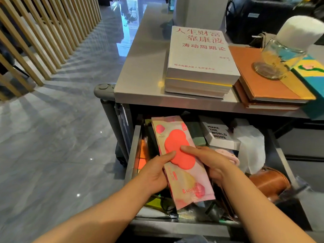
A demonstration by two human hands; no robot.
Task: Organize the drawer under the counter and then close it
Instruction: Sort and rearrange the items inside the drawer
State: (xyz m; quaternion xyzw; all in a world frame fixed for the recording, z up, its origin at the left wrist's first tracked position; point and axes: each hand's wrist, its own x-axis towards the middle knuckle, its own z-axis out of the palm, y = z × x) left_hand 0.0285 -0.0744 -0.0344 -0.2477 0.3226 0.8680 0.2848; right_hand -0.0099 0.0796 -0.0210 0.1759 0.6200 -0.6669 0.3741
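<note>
Hands meet low in the middle of the head view. Both hold a pink packet [182,163] with a big red blob on it. The left hand [154,172] grips its left edge, thumb on top. The right hand [210,162] grips its right edge, fingers curled around it. The packet sits over the open drawer [133,155], which fills the bottom middle of the frame. Inside, to the right, lie a white box with black words [219,135], white tissue [252,148] and a brown leather case [270,183]. Above, on the grey counter [140,76], a white book [201,55] tops a stack, with orange notebooks [263,85] and a glass jar [280,55] at the upper right
</note>
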